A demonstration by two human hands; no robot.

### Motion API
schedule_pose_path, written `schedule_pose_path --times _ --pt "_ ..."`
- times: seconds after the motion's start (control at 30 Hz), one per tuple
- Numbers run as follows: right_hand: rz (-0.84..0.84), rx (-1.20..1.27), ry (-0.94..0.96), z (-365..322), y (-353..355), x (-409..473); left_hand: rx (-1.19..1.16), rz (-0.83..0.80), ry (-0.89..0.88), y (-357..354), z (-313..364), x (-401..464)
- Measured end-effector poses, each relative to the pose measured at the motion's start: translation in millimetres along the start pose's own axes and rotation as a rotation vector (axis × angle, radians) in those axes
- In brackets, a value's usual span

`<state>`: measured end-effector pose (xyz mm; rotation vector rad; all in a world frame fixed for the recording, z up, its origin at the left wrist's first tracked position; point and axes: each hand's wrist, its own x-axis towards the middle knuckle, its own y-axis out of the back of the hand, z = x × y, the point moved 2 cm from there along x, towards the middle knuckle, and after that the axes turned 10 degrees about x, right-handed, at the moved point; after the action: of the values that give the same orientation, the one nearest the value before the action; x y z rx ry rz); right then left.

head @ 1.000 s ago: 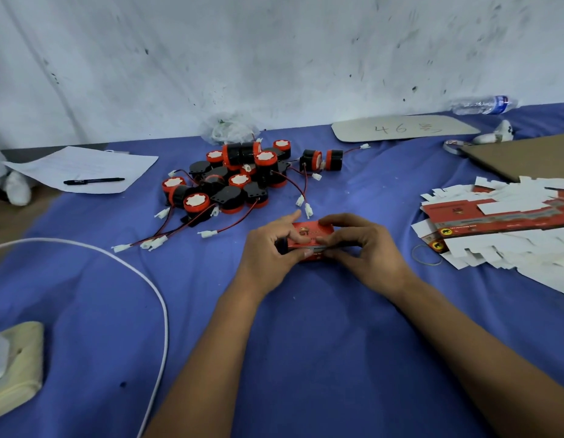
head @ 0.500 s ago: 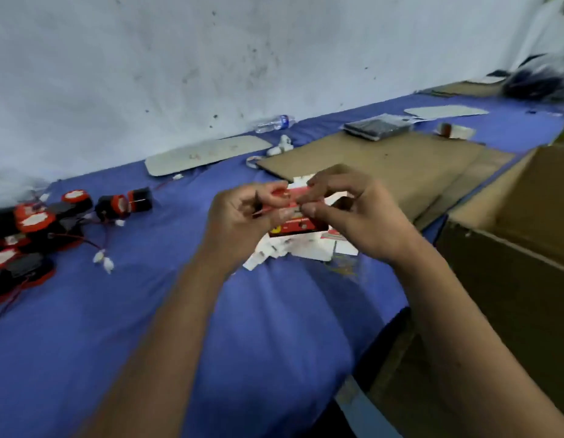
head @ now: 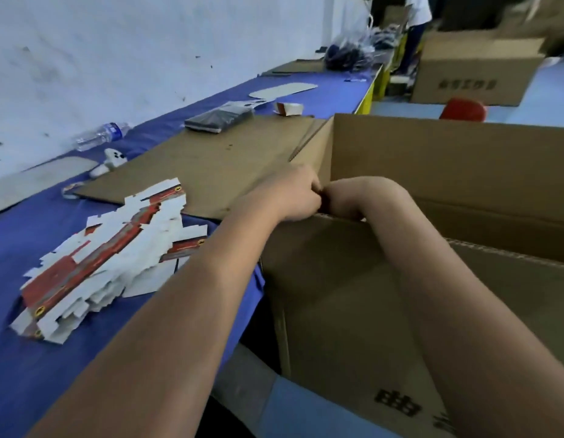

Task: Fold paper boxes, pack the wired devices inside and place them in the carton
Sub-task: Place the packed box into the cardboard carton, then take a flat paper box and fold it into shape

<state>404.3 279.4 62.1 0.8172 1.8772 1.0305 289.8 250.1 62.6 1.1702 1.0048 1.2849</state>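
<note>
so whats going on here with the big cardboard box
A person has both hands together at the near rim of an open carton beside the blue table. The left hand and right hand have curled fingers meeting just above the carton's edge; whatever they hold is hidden between them. A pile of flat, unfolded paper boxes lies on the table to the left.

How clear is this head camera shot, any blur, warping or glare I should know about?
Head view: motion-soft throughout; the far cartons are smeared and their print is unreadable. Wide-angle warping bends the table edge and tilts the scene. Lighting is flat and dim, with no glare. The left hand and right hand meet at the near carton's rim, and what they hold is hidden.
</note>
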Motion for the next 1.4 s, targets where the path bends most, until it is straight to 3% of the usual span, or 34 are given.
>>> schedule_pose_path --times 0.17,0.33,0.4,0.47,0.53,0.6,0.7,0.77,0.83,0.93,1.03,1.17,1.27,1.4 --pt "-0.087 -0.013 0.022 1.3 -2.7 -0.4 -0.075 0.243 -0.063 -4.0 -5.0 -5.6" --pt "-0.025 0.012 0.089 -3.9 -2.2 -9.3 -0.273 0.668 -0.136 4.4 -20.0 -44.2" --pt "0.105 0.028 0.093 -2.5 3.3 -15.7 -0.325 0.799 -0.086 9.1 -45.3 -67.8" --pt "0.350 0.073 0.133 -9.4 9.6 -23.9 -0.355 0.868 0.045 10.2 -77.8 -90.0" --pt "0.678 0.182 0.274 -40.9 10.1 -28.9 -0.395 0.928 0.259 9.3 -117.4 -118.5" --pt "0.833 0.371 0.487 -93.9 -1.9 -27.5 -0.376 1.027 0.515 8.0 -158.1 -151.4" --pt "0.558 0.465 0.689 -183.0 -45.5 -5.9 -0.382 1.049 0.974 -0.7 -216.7 -198.9" --pt "0.359 0.265 0.717 -235.7 -84.7 17.7 -0.506 0.945 1.323 -10.3 -257.0 -229.2" --pt "0.206 0.033 0.676 -273.9 -123.6 37.4 -0.732 0.852 1.493 -22.9 -285.5 -249.0" --pt "0.051 -0.144 0.534 -306.1 -168.6 57.2 -0.952 0.885 1.443 -32.7 -302.0 -252.0" --pt "0.114 -0.181 0.502 -325.2 -185.6 62.5 -1.049 0.872 1.364 -35.8 -306.1 -245.2" --pt "0.230 -0.081 0.612 -330.1 -176.2 58.5 -0.807 0.881 1.363 -31.3 -300.9 -251.1" --pt "0.223 -0.100 0.714 -321.8 -175.1 54.0 -0.710 0.855 1.289 -29.6 -294.2 -253.5" --pt "0.180 -0.207 0.740 -315.2 -178.8 47.6 -0.834 0.850 1.270 -29.6 -288.7 -254.3"
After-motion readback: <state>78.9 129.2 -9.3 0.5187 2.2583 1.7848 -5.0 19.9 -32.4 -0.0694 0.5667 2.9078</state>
